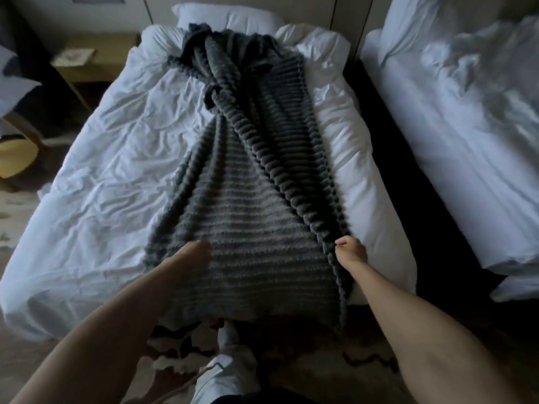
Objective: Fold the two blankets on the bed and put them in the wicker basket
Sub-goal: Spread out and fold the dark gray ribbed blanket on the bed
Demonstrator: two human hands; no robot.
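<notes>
The left hand (194, 253) and right hand (350, 252) are gripping the blanket (256, 223) edges, lower centre; pulling evenly should flatten it.

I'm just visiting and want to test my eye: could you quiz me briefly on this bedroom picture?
1. True or false: the grey blanket lies folded in a neat square.
2. What does the right hand pinch? A) a pillow B) the blanket's edge C) nothing
3. Fill in: the bed has ___ bedding.
Key: 1 false; 2 B; 3 white.
</notes>
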